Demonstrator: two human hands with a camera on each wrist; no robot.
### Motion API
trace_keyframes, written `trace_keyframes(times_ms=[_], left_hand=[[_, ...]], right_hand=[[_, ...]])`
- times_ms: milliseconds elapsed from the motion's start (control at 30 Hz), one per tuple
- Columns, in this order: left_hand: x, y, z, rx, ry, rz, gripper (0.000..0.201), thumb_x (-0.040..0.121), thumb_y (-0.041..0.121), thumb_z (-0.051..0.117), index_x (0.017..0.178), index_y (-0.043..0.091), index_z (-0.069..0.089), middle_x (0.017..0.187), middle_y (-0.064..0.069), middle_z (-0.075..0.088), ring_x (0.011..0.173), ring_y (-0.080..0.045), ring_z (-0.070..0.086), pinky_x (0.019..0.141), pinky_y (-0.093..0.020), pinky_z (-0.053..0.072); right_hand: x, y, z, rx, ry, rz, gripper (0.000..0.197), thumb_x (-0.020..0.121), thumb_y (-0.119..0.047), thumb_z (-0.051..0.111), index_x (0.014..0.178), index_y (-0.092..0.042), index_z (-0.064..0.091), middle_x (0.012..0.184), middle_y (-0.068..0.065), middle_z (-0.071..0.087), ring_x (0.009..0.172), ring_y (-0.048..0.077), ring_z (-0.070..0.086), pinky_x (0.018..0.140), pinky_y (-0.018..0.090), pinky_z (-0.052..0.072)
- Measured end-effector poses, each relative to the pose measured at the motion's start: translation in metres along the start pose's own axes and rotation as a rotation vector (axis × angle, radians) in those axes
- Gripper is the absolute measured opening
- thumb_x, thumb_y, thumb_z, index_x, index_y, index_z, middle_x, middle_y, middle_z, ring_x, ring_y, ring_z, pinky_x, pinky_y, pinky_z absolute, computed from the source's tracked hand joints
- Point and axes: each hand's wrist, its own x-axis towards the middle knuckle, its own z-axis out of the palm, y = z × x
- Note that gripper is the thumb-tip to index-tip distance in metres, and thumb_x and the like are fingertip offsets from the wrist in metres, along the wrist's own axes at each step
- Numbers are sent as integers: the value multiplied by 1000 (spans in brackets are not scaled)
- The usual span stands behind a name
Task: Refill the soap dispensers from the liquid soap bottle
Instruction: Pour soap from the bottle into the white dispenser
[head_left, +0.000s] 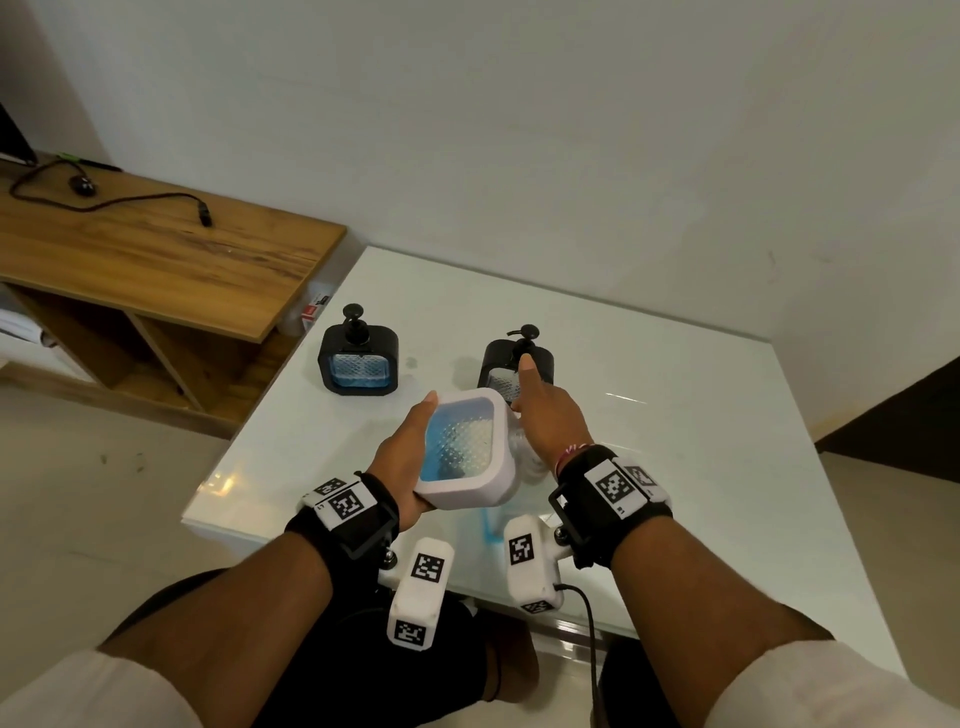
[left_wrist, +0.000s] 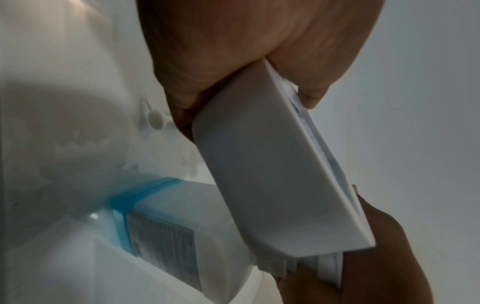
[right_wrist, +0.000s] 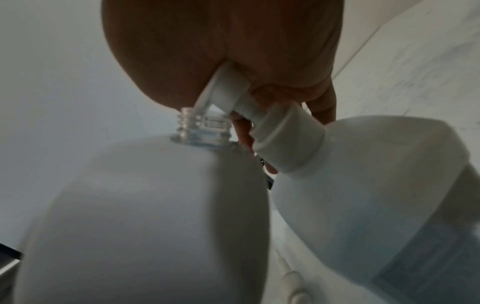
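Note:
My left hand (head_left: 415, 452) grips a white soap dispenser (head_left: 462, 447) tilted above the near edge of the table, with blue soap showing in its window. Its clear threaded neck (right_wrist: 200, 127) is uncapped. My right hand (head_left: 545, 415) sits on the pump head (right_wrist: 226, 90) of the white liquid soap bottle (right_wrist: 363, 185), palm on top and fingers curled beside the stem, one finger pointing forward. The pump's nozzle reaches into the dispenser's neck. The left wrist view shows the dispenser (left_wrist: 272, 174) side-on and the bottle (left_wrist: 168, 226) with its blue band and label.
Two black dispensers stand capped at the back of the white glossy table (head_left: 675, 415), one at the left (head_left: 358, 358), one (head_left: 493, 358) just beyond my right hand. A loose white pump (left_wrist: 155, 119) lies on the table. A wooden desk (head_left: 156, 249) with a cable stands left.

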Motion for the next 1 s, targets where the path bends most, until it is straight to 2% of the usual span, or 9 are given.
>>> trace_keyframes(times_ms=[167, 333, 500, 567, 667, 767, 833, 900, 1000], left_hand=[[-1, 2, 4, 20, -15, -12, 56, 90, 69, 58, 133, 32, 63, 127, -12, 71, 114, -34, 69, 83, -49, 59], [-4, 0, 4, 25, -11, -14, 57, 91, 69, 57, 135, 33, 62, 127, -11, 72, 115, -34, 68, 89, -50, 59], [-5, 3, 2, 0, -5, -14, 56, 91, 68, 57, 133, 32, 63, 126, -12, 72, 116, -35, 68, 93, -54, 57], [-5, 4, 4, 6, -3, -10, 52, 94, 66, 54, 133, 33, 62, 125, -11, 72, 115, -35, 68, 92, -53, 57], [-7, 2, 7, 28, 6, -8, 47, 96, 64, 53, 132, 35, 61, 126, -10, 71, 114, -34, 68, 90, -51, 58], [-9, 1, 8, 37, 13, -1, 46, 97, 63, 52, 132, 35, 59, 128, -10, 70, 111, -33, 68, 78, -45, 61], [-8, 1, 7, 28, 4, -9, 51, 94, 66, 55, 134, 34, 61, 129, -12, 70, 112, -34, 68, 76, -45, 61], [-7, 2, 4, 15, 3, -19, 56, 91, 69, 57, 134, 33, 62, 128, -13, 70, 115, -36, 68, 80, -48, 60], [-5, 2, 2, 4, 4, -16, 57, 91, 69, 57, 134, 33, 61, 128, -12, 71, 116, -36, 67, 86, -51, 59]], right_hand=[[0, 5, -2, 8, 32, 19, 67, 101, -56, 23, 118, -7, 65, 119, 15, 63, 108, 29, 57, 93, 35, 38], [-2, 5, -4, -33, 15, -8, 61, 104, -49, 19, 128, -8, 58, 125, 18, 60, 113, 32, 55, 98, 35, 38], [2, 0, 0, 12, 37, 3, 70, 100, -57, 19, 115, -7, 65, 116, 14, 64, 107, 30, 57, 95, 37, 39], [0, 1, 0, -26, 34, -14, 69, 101, -56, 19, 119, -5, 63, 118, 16, 64, 109, 33, 57, 96, 37, 41], [-3, 4, -3, -113, 19, -46, 57, 104, -45, 19, 134, -12, 54, 126, 18, 59, 115, 34, 54, 100, 37, 39], [-4, 5, -6, -97, 8, -55, 57, 105, -43, 17, 136, -11, 52, 129, 19, 58, 117, 33, 54, 101, 36, 37], [-2, 4, -4, -67, 25, -57, 62, 104, -47, 17, 128, -9, 59, 124, 18, 61, 113, 32, 55, 97, 34, 37], [-3, 1, 0, -30, 42, -52, 68, 102, -53, 18, 116, -7, 65, 118, 16, 64, 106, 29, 56, 91, 34, 37], [0, 2, 2, -16, 43, -41, 69, 101, -56, 19, 114, -6, 65, 117, 15, 64, 106, 29, 57, 92, 34, 37]])
